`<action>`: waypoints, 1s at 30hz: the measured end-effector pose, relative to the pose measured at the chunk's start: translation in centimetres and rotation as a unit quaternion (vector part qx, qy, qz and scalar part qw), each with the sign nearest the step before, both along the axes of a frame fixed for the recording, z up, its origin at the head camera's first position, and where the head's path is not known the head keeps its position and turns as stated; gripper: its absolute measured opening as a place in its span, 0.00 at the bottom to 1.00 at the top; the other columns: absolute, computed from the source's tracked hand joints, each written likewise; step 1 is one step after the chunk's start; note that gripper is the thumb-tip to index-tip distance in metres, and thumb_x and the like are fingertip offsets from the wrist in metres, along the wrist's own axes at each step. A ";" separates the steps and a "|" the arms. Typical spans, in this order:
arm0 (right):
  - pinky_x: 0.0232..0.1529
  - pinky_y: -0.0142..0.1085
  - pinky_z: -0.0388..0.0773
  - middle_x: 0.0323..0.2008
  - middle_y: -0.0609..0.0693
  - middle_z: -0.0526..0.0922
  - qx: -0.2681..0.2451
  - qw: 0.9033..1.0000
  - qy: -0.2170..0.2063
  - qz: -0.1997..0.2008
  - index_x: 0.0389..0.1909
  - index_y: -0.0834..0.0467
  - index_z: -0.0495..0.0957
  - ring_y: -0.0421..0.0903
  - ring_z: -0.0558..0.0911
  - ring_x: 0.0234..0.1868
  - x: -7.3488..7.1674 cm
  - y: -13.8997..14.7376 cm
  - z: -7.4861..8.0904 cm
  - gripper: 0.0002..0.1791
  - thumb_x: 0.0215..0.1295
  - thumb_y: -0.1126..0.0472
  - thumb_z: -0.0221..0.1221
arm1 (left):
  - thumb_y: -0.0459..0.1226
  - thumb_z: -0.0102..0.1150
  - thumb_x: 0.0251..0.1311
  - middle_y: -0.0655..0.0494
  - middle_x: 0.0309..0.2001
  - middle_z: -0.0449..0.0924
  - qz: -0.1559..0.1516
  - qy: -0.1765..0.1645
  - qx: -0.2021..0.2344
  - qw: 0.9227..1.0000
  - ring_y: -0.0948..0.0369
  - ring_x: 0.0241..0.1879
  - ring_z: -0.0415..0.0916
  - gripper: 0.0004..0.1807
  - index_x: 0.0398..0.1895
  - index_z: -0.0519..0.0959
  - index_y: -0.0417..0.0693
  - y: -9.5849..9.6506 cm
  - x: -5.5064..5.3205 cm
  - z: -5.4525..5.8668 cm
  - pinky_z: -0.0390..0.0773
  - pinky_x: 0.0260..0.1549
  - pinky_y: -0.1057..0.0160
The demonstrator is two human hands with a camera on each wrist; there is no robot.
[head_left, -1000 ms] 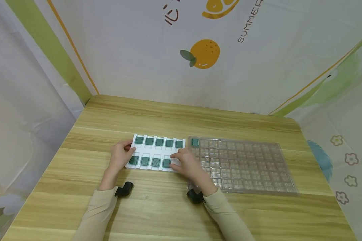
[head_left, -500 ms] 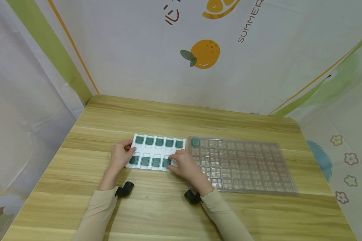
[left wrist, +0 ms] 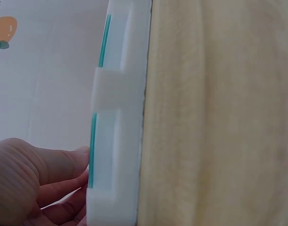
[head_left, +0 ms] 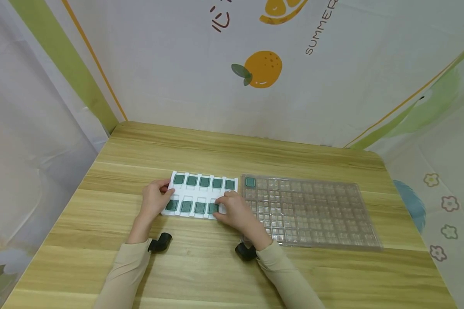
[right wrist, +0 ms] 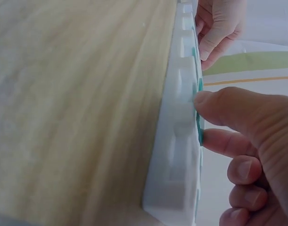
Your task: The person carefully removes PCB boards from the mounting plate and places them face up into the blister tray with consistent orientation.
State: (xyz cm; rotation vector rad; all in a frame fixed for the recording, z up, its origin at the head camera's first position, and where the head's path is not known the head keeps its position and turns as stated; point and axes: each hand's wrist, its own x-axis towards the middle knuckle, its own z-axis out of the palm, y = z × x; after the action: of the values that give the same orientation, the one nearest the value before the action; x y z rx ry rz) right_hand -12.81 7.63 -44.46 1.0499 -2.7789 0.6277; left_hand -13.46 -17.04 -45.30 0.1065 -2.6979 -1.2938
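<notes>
A white plastic tray point(head_left: 195, 194) with two rows of square green chips lies on the table in the head view. My left hand point(head_left: 154, 198) grips its left end, the thumb on top near a front-row chip point(head_left: 172, 205). Over the tray's right part, my right hand point(head_left: 237, 211) has thumb and index finger at opposite edges of another front-row green chip point(head_left: 212, 208), pinching it while it sits in its pocket. In the right wrist view the thumb and index finger touch that thin green chip point(right wrist: 200, 128), with the other fingers curled. The pocket right of it is partly hidden by my hand.
A clear plastic tray point(head_left: 313, 214) with many small compartments lies just right of the white tray. One green chip point(head_left: 250, 183) sits in its back left compartment. Behind the wooden table point(head_left: 201, 266) hangs a printed curtain point(head_left: 178, 77).
My right hand has shifted slightly left, and its thumb and index finger have come closer round the front-row chip. The left hand and both trays stay in place.
</notes>
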 end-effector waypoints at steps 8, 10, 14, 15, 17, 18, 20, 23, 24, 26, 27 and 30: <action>0.31 0.33 0.71 0.24 0.49 0.77 -0.024 1.000 0.005 0.011 0.32 0.62 0.83 0.44 0.72 0.28 -0.3 0.3 0.3 0.13 0.46 0.59 0.71 | 0.24 0.58 0.55 0.29 0.38 0.77 -0.002 0.010 -0.001 1.000 0.45 0.36 0.74 0.17 0.48 0.74 0.21 0.1 0.1 0.1 0.75 0.35 0.53; 0.30 0.32 0.70 0.24 0.49 0.77 -0.026 1.000 0.004 0.006 0.32 0.62 0.83 0.43 0.71 0.27 -0.4 0.4 0.4 0.13 0.46 0.60 0.71 | 0.24 0.58 0.55 0.29 0.38 0.77 -0.002 0.008 0.000 1.000 0.45 0.36 0.74 0.17 0.48 0.74 0.21 0.1 0.1 0.1 0.75 0.36 0.53; 0.28 0.32 0.68 0.24 0.49 0.76 -0.019 1.000 0.008 0.000 0.32 0.62 0.83 0.42 0.69 0.26 -0.5 0.9 0.5 0.13 0.45 0.60 0.71 | 0.24 0.58 0.56 0.30 0.39 0.77 0.001 0.000 0.001 1.000 0.45 0.37 0.74 0.18 0.49 0.74 0.21 0.1 0.1 0.1 0.75 0.36 0.54; 0.28 0.32 0.68 0.23 0.49 0.76 -0.016 1.000 0.010 -0.001 0.32 0.62 0.83 0.42 0.69 0.25 -0.6 1.0 0.5 0.13 0.45 0.60 0.71 | 0.24 0.57 0.56 0.30 0.39 0.77 0.002 -0.003 0.001 1.000 0.45 0.37 0.73 0.18 0.49 0.74 0.21 0.1 0.1 0.2 0.74 0.36 0.54; 0.28 0.33 0.69 0.24 0.49 0.76 -0.010 1.000 0.013 -0.004 0.32 0.62 0.83 0.42 0.69 0.25 -0.7 1.1 0.7 0.13 0.45 0.60 0.71 | 0.24 0.57 0.56 0.30 0.39 0.76 0.002 -0.003 0.001 1.000 0.45 0.37 0.73 0.18 0.50 0.74 0.21 0.1 0.0 0.2 0.74 0.36 0.54; 0.28 0.33 0.69 0.24 0.50 0.77 -0.010 1.000 0.010 -0.005 0.32 0.62 0.83 0.42 0.70 0.25 -0.7 1.2 0.8 0.13 0.45 0.60 0.71 | 0.24 0.57 0.56 0.30 0.39 0.77 0.002 -0.003 0.002 1.000 0.45 0.37 0.73 0.18 0.50 0.74 0.21 0.1 0.0 0.2 0.75 0.36 0.54; 0.30 0.34 0.71 0.25 0.50 0.78 -0.008 1.000 0.010 -0.008 0.32 0.62 0.83 0.43 0.72 0.27 -0.7 1.4 0.9 0.13 0.45 0.60 0.71 | 0.24 0.57 0.56 0.30 0.40 0.76 0.002 -0.003 0.002 1.000 0.45 0.37 0.73 0.18 0.50 0.74 0.21 0.1 0.0 0.1 0.75 0.36 0.54; 0.32 0.35 0.72 0.27 0.51 0.80 -0.012 1.000 -0.001 -0.012 0.33 0.63 0.83 0.45 0.74 0.29 -0.8 1.7 1.0 0.13 0.46 0.60 0.71 | 0.24 0.58 0.56 0.29 0.40 0.76 0.001 -0.002 0.002 1.000 0.45 0.37 0.74 0.18 0.50 0.74 0.21 0.1 0.0 0.1 0.75 0.36 0.54; 0.32 0.36 0.72 0.27 0.51 0.79 -0.014 1.000 -0.007 -0.013 0.33 0.63 0.83 0.45 0.73 0.29 -0.8 1.8 1.1 0.13 0.46 0.60 0.71 | 0.24 0.58 0.56 0.29 0.39 0.76 0.001 -0.001 0.001 1.000 0.45 0.37 0.74 0.18 0.49 0.74 0.21 0.1 0.0 0.1 0.75 0.36 0.54; 0.32 0.36 0.72 0.27 0.52 0.79 -0.016 1.000 -0.012 -0.016 0.33 0.63 0.84 0.45 0.72 0.29 -0.9 2.0 1.2 0.13 0.47 0.61 0.70 | 0.24 0.58 0.55 0.29 0.39 0.77 0.001 0.001 0.001 1.000 0.45 0.37 0.74 0.18 0.49 0.74 0.21 0.1 0.0 0.1 0.75 0.35 0.55; 0.31 0.36 0.71 0.26 0.52 0.79 -0.016 1.000 -0.014 -0.018 0.33 0.64 0.84 0.45 0.72 0.29 -0.9 2.1 1.2 0.13 0.47 0.61 0.70 | 0.24 0.58 0.55 0.29 0.39 0.77 0.000 0.001 0.001 1.000 0.45 0.37 0.74 0.18 0.49 0.74 0.21 0.1 0.0 0.1 0.75 0.35 0.55; 0.31 0.36 0.71 0.26 0.52 0.78 -0.017 1.000 -0.014 -0.022 0.33 0.64 0.84 0.44 0.71 0.28 -1.0 2.5 1.2 0.13 0.47 0.61 0.70 | 0.24 0.58 0.55 0.29 0.39 0.76 -0.001 0.005 0.000 1.000 0.45 0.37 0.74 0.18 0.49 0.74 0.21 0.0 0.0 0.0 0.75 0.35 0.55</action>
State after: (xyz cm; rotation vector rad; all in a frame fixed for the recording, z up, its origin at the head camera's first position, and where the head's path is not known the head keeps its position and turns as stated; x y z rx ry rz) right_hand -13.79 10.11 -43.22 0.9778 -2.7962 0.6847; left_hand -13.44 -16.99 -45.28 0.0983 -2.6905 -1.2923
